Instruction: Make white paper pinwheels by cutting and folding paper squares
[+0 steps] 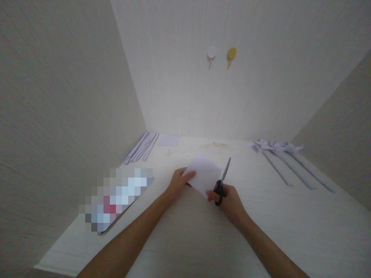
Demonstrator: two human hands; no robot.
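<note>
My left hand [177,182] pinches the left edge of a white sheet of paper [204,173], held just above the pale tabletop [185,227]. In my right hand [228,200] is a pair of black-handled scissors [222,181], fingers through the loops. Its blades point up and away along the paper's right edge. Both hands are closed on what they hold.
Folded paper strips [142,147] lie at the back left beside a small flat sheet [168,140]. More long strips and paper scraps [285,160] lie at the right. A blurred flat object [117,199] rests at the left. Two hooks [222,56] hang on the back wall.
</note>
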